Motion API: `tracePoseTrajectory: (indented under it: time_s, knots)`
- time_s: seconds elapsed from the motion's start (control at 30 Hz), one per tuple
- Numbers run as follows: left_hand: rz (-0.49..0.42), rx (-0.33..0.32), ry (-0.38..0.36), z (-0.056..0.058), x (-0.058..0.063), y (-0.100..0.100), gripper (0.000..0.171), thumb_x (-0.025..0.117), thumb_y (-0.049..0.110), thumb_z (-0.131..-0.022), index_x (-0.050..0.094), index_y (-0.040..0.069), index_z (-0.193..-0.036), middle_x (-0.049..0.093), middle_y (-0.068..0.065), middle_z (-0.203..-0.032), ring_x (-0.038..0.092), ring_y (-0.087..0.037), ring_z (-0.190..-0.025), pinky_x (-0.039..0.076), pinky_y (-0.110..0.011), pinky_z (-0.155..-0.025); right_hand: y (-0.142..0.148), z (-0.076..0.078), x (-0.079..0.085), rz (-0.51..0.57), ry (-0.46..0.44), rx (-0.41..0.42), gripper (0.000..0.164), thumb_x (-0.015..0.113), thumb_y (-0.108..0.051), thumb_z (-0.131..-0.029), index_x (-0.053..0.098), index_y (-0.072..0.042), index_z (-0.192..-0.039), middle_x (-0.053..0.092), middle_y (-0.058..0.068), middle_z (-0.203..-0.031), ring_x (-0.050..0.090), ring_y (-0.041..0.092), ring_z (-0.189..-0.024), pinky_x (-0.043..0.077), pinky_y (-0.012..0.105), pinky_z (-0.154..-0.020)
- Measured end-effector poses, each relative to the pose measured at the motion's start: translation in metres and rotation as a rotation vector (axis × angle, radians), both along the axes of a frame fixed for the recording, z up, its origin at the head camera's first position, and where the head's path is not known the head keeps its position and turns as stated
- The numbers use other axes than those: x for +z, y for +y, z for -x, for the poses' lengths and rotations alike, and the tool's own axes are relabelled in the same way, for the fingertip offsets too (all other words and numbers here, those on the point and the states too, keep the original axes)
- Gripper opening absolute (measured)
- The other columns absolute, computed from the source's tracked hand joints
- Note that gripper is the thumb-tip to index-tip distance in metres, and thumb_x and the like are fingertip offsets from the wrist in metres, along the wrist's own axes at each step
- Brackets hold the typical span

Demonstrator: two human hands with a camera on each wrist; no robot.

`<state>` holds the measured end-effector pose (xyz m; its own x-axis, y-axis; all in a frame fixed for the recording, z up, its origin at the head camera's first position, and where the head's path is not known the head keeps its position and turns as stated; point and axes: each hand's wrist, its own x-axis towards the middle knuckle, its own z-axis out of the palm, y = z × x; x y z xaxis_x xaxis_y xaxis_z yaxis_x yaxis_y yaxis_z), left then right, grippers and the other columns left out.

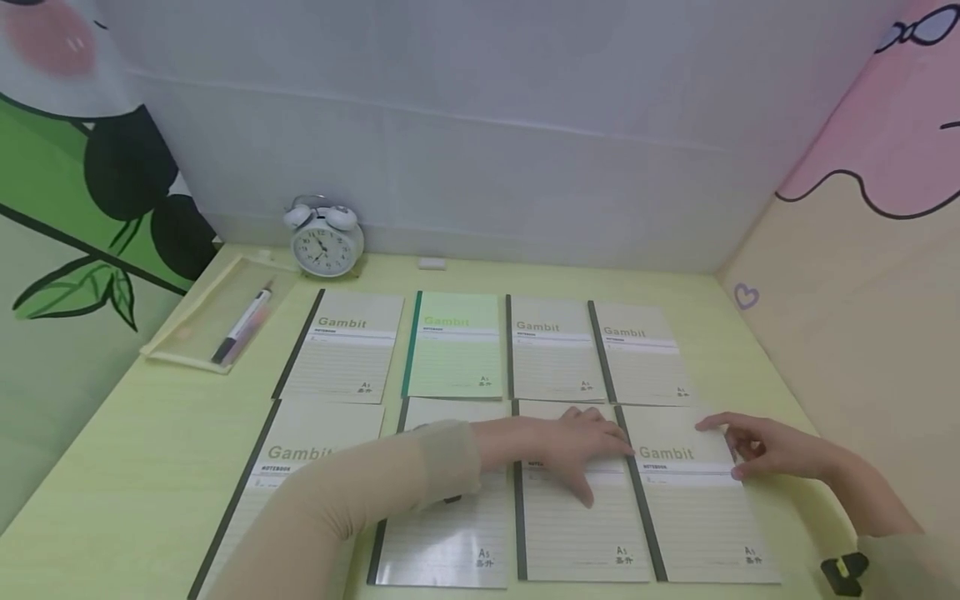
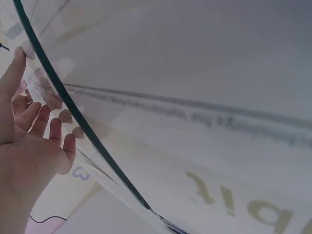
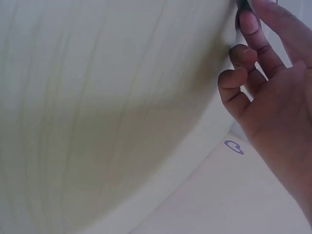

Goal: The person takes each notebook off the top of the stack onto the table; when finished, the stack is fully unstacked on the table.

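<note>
My left hand (image 1: pixel 577 446) lies spread over a front-row notebook (image 1: pixel 581 537), fingers pointing right. Its fingertips reach the dark spine of the rightmost front notebook (image 1: pixel 705 525). In the left wrist view the left hand (image 2: pixel 34 151) has its fingers loosely extended beside a dark spine. At the right edge of the rightmost notebook is my right hand (image 1: pixel 787 450). Its index finger touches near the upper right corner, and the thumb is lower on the same edge. The right wrist view shows the right hand (image 3: pixel 273 97) with other fingers bent; the contact is partly hidden.
Several more Gambit notebooks lie in two rows, among them a green one (image 1: pixel 456 358). A white alarm clock (image 1: pixel 326 246), a small white block (image 1: pixel 432 263) and a clear pouch (image 1: pixel 191 360) with a marker (image 1: pixel 242 325) are behind. Walls bound the table (image 1: pixel 97 475).
</note>
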<state>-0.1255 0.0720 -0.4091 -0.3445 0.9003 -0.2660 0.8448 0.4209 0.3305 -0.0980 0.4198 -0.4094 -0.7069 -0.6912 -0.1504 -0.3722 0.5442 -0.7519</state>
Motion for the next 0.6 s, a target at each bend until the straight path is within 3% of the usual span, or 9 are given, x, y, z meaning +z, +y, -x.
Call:
tracePoseTrajectory:
  time_s: [0.17,0.33,0.47,0.6]
  knots:
    - [0.001,0.003,0.003,0.003,-0.001,-0.002,0.09,0.078,0.051,-0.069,0.034,0.033,-0.145,0.033,0.016,-0.148,0.029,-0.007,-0.129,0.024,-0.031,-0.107,-0.005,0.002,0.001,-0.024,0.01,0.01,0.057,0.074,-0.011,-0.079,0.048,-0.007,-0.129,0.045,0.01,-0.08,0.039,0.022,-0.061,0.032,0.025,-0.051]
    - [-0.019,-0.006,0.017,0.006,0.004,-0.011,0.091,0.078,0.051,-0.068,0.033,0.033,-0.146,0.032,0.015,-0.149,0.029,-0.009,-0.131,0.026,-0.035,-0.107,-0.008,0.008,0.007,-0.064,0.061,0.018,0.056,0.075,-0.014,-0.079,0.05,-0.007,-0.129,0.045,0.008,-0.077,0.041,0.019,-0.064,0.034,0.025,-0.053]
    - [-0.057,0.027,0.029,0.011,0.018,-0.028,0.087,0.078,0.049,-0.071,0.034,0.033,-0.145,0.032,0.013,-0.149,0.03,-0.013,-0.131,0.03,-0.037,-0.104,-0.016,0.017,0.026,-0.117,0.089,-0.003,0.055,0.074,-0.012,-0.08,0.051,-0.009,-0.13,0.044,0.007,-0.078,0.042,0.016,-0.067,0.036,0.024,-0.055]
    - [-0.105,0.111,0.019,0.015,0.04,-0.057,0.078,0.072,0.047,-0.079,0.033,0.033,-0.145,0.032,0.012,-0.15,0.028,-0.016,-0.134,0.027,-0.043,-0.106,-0.031,0.026,0.051,-0.176,0.094,-0.028,0.06,0.074,-0.013,-0.08,0.047,-0.014,-0.134,0.044,0.005,-0.083,0.043,0.015,-0.069,0.038,0.024,-0.058]
